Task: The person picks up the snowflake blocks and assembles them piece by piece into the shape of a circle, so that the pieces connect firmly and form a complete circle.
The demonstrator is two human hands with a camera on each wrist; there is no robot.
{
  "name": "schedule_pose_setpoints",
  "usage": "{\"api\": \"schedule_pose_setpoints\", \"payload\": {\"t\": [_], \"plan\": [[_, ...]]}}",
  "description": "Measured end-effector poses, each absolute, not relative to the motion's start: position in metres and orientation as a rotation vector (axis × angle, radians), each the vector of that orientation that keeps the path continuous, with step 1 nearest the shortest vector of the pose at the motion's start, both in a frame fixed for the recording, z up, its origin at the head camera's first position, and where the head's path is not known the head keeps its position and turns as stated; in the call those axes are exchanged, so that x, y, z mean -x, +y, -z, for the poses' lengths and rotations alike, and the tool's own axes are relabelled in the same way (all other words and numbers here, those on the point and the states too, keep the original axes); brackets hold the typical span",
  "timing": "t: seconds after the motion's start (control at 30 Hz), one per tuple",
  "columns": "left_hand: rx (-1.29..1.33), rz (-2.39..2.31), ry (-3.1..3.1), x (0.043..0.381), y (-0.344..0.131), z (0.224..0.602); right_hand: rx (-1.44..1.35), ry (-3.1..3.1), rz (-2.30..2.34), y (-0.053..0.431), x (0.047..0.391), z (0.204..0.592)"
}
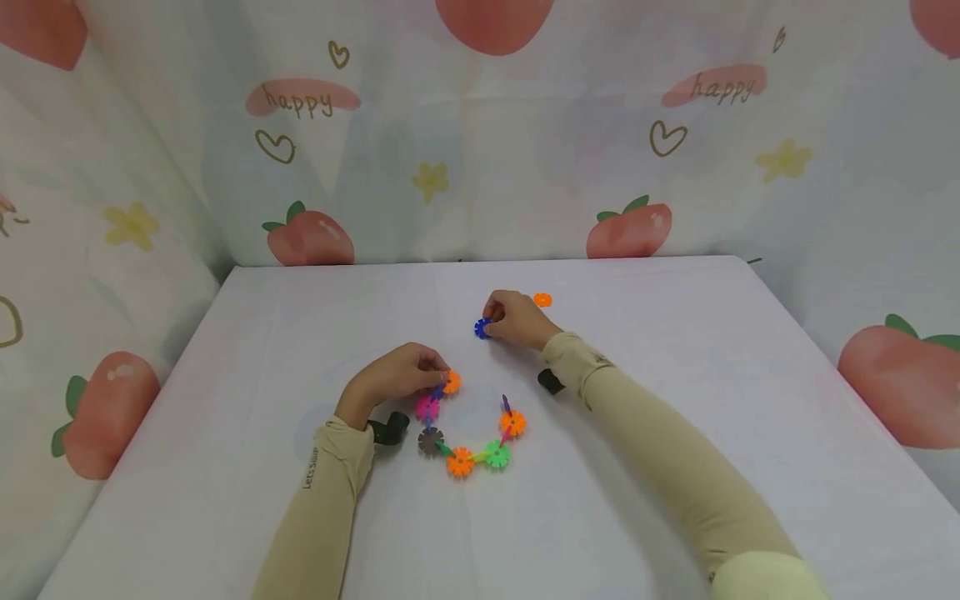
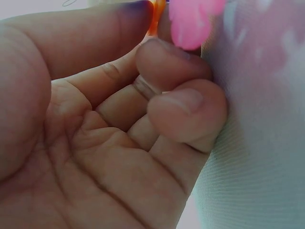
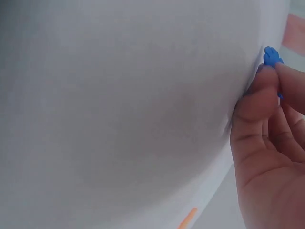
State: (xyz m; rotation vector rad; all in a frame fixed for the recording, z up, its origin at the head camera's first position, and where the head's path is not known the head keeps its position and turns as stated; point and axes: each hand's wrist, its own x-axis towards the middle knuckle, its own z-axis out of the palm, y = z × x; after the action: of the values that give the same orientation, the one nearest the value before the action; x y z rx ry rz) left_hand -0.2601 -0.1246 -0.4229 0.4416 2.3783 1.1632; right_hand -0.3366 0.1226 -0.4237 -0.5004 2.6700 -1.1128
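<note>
A curved chain of notched plastic snowflake discs lies on the table. Its upper left end is an orange disc (image 1: 452, 382), which my left hand (image 1: 397, 373) pinches between thumb and fingers. From there the chain runs through a pink disc (image 1: 427, 407), a grey-brown disc (image 1: 431, 441), a second orange disc (image 1: 461, 462) and a green disc (image 1: 497, 455), with edge-on discs between them. A purple disc (image 1: 506, 403) stands at its other end. Farther back, my right hand (image 1: 521, 319) pinches a blue disc (image 1: 482, 328) low at the tabletop, apart from the chain; its fingers partly cover it.
Behind the right hand lies a loose orange disc (image 1: 543, 300). A dark device shows under each wrist, one by the left (image 1: 390, 429) and one by the right (image 1: 551, 382). A printed curtain (image 1: 465, 108) hangs along the back edge of the white table (image 1: 187, 467).
</note>
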Motion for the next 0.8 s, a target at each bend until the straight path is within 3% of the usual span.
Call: {"api": "schedule_pose_setpoints", "payload": {"t": [0.3,0.8], "plan": [[-0.451,-1.156,2.394,0.26,-0.124,0.424,0.503,2.451,1.313,0.128,0.313,0.421],[-0.432,-1.139,2.39,0.259,-0.123,0.425,0.627,2.42,1.272,0.134,0.293,0.424]]}}
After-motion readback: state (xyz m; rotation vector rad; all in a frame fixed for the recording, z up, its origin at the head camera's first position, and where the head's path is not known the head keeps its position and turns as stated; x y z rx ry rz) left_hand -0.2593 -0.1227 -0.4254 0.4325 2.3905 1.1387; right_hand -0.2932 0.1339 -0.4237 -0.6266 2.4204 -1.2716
